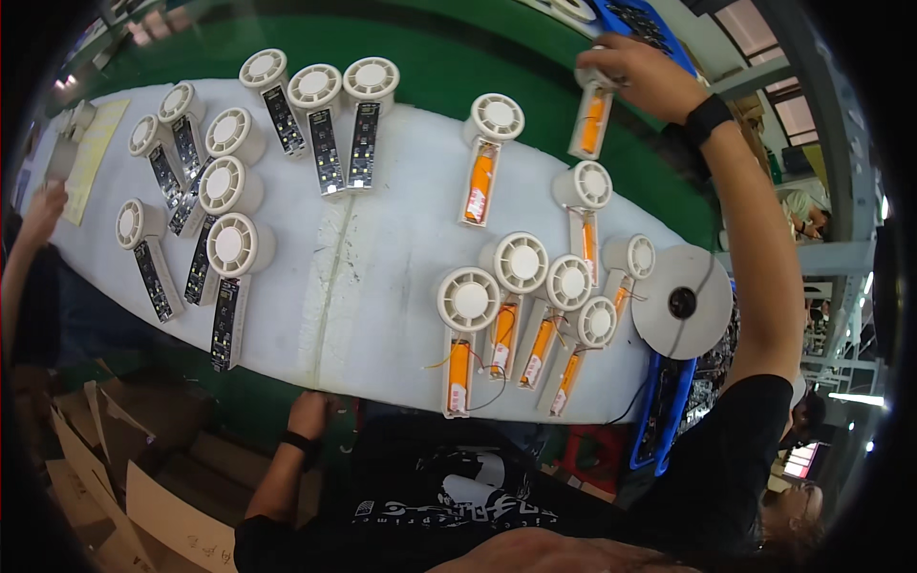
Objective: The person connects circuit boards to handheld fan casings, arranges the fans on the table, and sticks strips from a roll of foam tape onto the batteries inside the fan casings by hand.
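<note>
My right hand point(619, 69) is closed on the white round head of a device with an orange battery point(590, 122), raised at the far right. The battery sits in the device's narrow white stem, which hangs downward. My left hand point(308, 417) is at the table's near edge, its fingers curled; what they hold, if anything, is hidden. On the right half of the table lie several similar battery devices point(470, 301) with slotted round heads, some with loose thin wires. Several more on the left half show dark circuit boards point(227, 325) with small lights along their stems.
The white table point(382, 248) has a seam across its middle. A grey reel point(659, 315) stands at its right end beside a blue tray point(659, 420) of dark parts. Another person's hand point(46, 205) holds a device at the far left. Cardboard point(172, 511) lies below.
</note>
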Tool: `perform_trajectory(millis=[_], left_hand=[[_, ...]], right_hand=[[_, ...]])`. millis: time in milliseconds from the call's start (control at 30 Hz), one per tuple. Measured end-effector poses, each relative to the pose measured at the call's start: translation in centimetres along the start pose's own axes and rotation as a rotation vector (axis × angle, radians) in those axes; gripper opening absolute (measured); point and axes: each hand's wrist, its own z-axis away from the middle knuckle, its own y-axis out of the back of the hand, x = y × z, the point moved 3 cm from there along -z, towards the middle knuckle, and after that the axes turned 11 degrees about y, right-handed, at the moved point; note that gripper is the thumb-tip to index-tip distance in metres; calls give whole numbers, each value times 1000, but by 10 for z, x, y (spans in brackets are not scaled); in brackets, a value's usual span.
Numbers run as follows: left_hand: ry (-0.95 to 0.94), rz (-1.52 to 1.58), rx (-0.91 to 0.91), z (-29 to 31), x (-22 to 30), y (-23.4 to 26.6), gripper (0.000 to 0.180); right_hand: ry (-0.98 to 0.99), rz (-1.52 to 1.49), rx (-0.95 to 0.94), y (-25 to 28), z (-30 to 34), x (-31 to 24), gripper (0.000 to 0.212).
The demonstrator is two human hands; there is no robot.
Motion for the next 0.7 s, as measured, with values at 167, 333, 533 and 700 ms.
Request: perform_trajectory(millis=[167, 333, 533, 700], left_hand=[[28, -159, 70, 0, 24, 5, 25], [-184, -66, 251, 18, 18, 5, 31], [-75, -163, 305, 36, 54, 4, 30], [-36, -184, 56, 48, 107, 51, 22]], right_hand=[[17, -88, 109, 3, -20, -48, 51], [-21, -112, -43, -25, -21, -86, 64], [-232, 60, 9, -2, 63, -107, 66], [-738, 236, -401, -1, 178, -88, 60]])
